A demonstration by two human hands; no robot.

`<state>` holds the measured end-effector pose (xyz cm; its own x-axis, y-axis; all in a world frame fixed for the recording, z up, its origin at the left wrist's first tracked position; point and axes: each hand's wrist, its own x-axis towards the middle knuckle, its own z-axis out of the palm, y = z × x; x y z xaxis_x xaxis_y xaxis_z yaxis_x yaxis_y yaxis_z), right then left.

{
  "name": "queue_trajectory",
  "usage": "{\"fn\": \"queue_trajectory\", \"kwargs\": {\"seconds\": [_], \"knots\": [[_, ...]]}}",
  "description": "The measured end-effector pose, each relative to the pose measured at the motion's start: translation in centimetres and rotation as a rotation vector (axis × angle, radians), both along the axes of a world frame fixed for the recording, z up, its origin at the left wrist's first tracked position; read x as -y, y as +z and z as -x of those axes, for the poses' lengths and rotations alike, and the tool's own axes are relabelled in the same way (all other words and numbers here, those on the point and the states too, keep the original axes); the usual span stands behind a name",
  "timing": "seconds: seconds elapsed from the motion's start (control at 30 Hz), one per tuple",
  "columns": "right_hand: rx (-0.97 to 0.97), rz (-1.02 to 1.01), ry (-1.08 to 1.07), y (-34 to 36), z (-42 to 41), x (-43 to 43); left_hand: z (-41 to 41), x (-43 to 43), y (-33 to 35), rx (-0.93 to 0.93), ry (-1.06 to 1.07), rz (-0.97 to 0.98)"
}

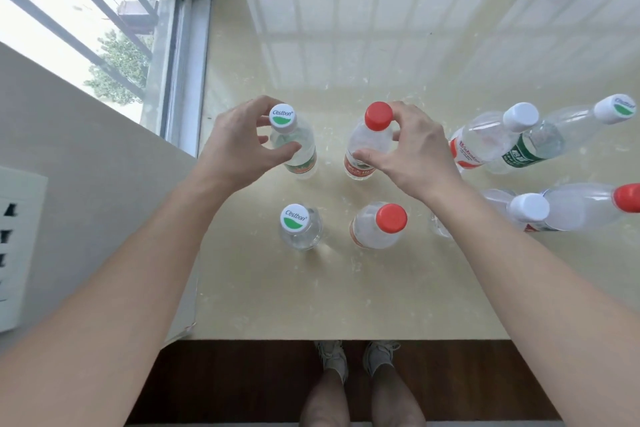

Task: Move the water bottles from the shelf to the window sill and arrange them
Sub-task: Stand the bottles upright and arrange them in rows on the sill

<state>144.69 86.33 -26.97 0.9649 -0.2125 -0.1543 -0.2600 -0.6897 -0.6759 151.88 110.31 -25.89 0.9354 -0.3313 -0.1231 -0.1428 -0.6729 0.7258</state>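
Water bottles [300,229] already stood on the window sill [346,288], left hand [235,146] and right hand [415,152] each gripping one's neck; seemingly only arranging remained.

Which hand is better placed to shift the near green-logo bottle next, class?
Probably left. The left hand holds the far green-logo bottle, directly behind the near green-logo bottle; the right hand grips a red-cap bottle one column over.
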Motion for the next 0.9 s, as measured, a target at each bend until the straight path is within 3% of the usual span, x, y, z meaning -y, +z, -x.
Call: {"fn": "queue_trajectory", "kwargs": {"seconds": [0.9], "knots": [[-0.014, 0.016, 0.097, -0.05, -0.83, 0.65, -0.07, 0.10, -0.59, -0.103, -0.010, 0.096]]}}
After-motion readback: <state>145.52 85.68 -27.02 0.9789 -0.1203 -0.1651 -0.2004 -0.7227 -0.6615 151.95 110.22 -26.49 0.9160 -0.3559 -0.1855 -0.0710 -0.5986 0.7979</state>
